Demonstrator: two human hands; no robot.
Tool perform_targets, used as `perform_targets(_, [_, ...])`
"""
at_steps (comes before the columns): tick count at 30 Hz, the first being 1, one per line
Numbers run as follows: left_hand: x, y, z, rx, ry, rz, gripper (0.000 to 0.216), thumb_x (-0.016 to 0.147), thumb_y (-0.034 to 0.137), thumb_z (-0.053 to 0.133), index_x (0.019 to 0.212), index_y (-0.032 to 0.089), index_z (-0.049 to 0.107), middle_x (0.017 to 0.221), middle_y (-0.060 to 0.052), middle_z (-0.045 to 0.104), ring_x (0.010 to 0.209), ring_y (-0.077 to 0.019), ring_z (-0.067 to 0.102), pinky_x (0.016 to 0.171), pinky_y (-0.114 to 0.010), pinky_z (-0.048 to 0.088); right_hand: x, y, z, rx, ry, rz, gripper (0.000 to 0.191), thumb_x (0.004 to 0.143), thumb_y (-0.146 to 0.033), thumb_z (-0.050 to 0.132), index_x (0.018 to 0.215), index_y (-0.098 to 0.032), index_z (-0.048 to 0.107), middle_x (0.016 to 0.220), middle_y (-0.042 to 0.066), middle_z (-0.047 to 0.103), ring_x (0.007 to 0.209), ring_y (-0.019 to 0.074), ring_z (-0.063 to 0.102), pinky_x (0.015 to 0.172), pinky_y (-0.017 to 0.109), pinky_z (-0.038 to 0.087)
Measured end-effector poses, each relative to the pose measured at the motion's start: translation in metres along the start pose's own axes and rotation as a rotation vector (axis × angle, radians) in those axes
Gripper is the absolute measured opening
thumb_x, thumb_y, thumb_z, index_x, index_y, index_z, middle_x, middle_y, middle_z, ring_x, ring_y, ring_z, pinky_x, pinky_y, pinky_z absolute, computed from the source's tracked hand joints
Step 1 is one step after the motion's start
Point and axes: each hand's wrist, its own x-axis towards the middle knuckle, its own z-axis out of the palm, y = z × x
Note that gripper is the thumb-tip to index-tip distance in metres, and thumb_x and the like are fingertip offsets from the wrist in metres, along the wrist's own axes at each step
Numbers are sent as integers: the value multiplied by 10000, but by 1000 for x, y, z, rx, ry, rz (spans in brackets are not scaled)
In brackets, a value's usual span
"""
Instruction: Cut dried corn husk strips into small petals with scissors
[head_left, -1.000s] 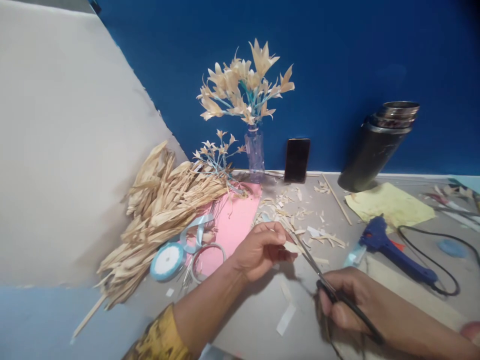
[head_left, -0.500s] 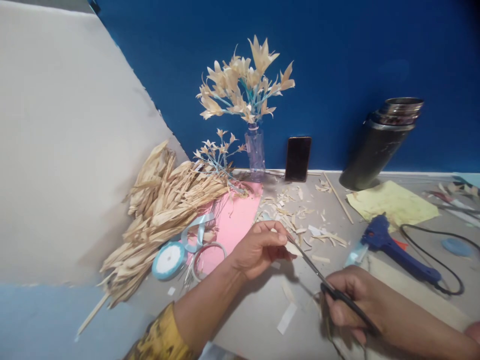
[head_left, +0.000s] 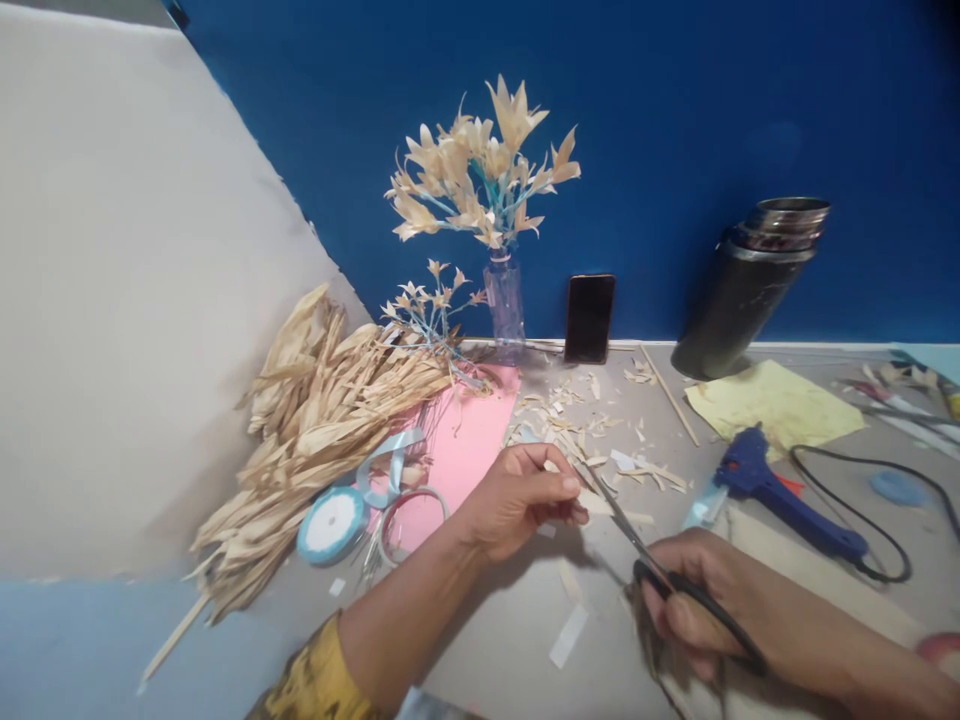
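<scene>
One pale piece [head_left: 598, 503], clamped between thumb and fingers of the left hand [head_left: 521, 505], lies by the blades of the scissors [head_left: 636, 543]; short snips, fingertips clear of the edge, should suit. Right hand [head_left: 716, 575] curls around the black handles [head_left: 726, 622], forearm angled in from lower right.

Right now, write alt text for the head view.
The right hand holds scissors at a pale strip pinched in the left hand, above a table strewn with scraps. Behind, pale flowers stand in a clear bottle.
</scene>
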Motion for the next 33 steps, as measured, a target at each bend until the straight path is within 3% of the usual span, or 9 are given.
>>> perform_targets(17, [0,4,-3,154,41,28,237,583,235,845,626,121,641,558,-4,632,484,-107,605,536,-224,479,-2,-6,-1,-63,-12,44,519,831,-648,606,671,-158,552,506,-14,552,473,85,414,470,215,264])
perform_targets(25, [-1,6,-6,144,1,5,282,574,275,871,641,113,650,567,-14,637,496,-119,612,556,-244,481,-1,-2,-2,-49,37,65,519,770,-637,675,582,-171,540,446,-13,536,431,87,394,462,230,249])
perform_targets(29, [0,1,-5,59,20,-5,308,584,296,887,671,116,652,638,-27,661,549,-117,624,569,-229,472,4,-1,-1,29,150,60,508,744,-628,701,589,-177,527,451,-12,536,434,89,386,450,228,250])
perform_targets(33, [2,-14,4,-142,50,-55,317,591,269,890,706,142,623,602,11,617,524,-76,562,526,-182,421,11,-7,4,201,372,10,399,688,-501,803,734,-174,580,606,-6,623,555,126,523,540,231,401])
